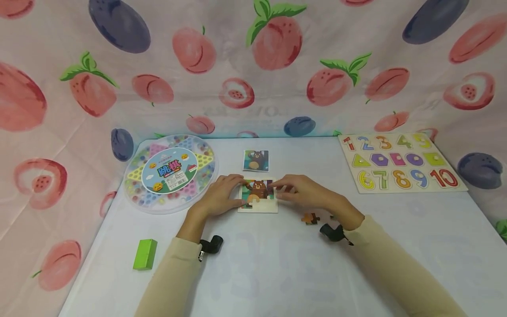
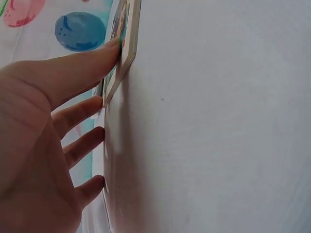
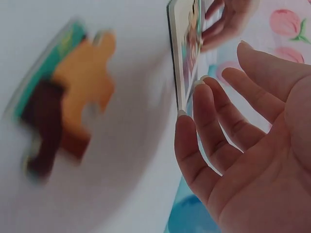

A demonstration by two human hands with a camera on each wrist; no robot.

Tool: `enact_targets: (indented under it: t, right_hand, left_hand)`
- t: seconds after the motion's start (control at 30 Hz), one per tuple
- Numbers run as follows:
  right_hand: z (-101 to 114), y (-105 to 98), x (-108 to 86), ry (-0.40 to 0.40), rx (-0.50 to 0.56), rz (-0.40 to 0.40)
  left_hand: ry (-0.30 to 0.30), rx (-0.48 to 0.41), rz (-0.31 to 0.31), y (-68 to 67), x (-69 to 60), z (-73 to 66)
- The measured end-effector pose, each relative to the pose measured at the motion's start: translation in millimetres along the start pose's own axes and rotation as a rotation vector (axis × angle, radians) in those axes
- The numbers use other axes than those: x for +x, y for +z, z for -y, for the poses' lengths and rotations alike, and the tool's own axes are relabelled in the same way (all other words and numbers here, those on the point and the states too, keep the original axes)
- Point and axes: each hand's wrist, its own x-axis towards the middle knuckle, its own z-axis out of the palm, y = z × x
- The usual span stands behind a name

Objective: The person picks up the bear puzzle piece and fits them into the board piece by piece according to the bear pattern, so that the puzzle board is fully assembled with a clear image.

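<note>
In the head view, a small jigsaw board (image 1: 258,208) with a partly filled brown bear picture lies between both hands; bare board shows along its lower right. My left hand (image 1: 217,193) touches its left side, thumb and fingers nearly straight; the left wrist view shows the thumb (image 2: 82,68) pressing on the board's face. At the board's right edge is my right hand (image 1: 302,190), fingers loosely bent, with fingertips (image 3: 184,131) against or close to the edge and no piece visible in them. A loose orange and brown puzzle piece (image 1: 310,219) lies below that hand.
A reference card (image 1: 255,160) with the same bear stands behind the board. Left is a round Chinese checkers set (image 1: 132,193); a green block (image 1: 145,254) lies nearer. Far right is a wooden number board (image 1: 412,190). Another piece (image 1: 332,217) is partly hidden by the right wrist.
</note>
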Motion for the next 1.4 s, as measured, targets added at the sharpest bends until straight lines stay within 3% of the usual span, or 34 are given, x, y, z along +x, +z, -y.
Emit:
enact_targets:
  t: [0.23,0.5,0.77,1.17,1.4]
  right_hand:
    - [-17,-17,-24.3,0.069,-0.024,-0.064]
    - [-31,-23,-49.0,0.091,-0.010,-0.108]
    - [-41,-17,-60.9,0.119,0.002,-0.100]
    - [-46,-2,-73.5,0.089,-0.054,-0.051]
    - [-50,4,-72.1,0.054,-0.050,-0.068]
  left_hand:
    - [0.023,0.008,-0.012,-0.3,1.1,-0.7]
    - [0.030,0.025,0.033,-0.2,-0.7,1.6]
    - [0.062,0.009,0.057,-2.0,-3.3,7.0]
    - [0.060,-0.039,0.053,-3.4,-4.2,8.0]
    - [0.059,-0.044,0.056,-3.1,-4.7,9.5]
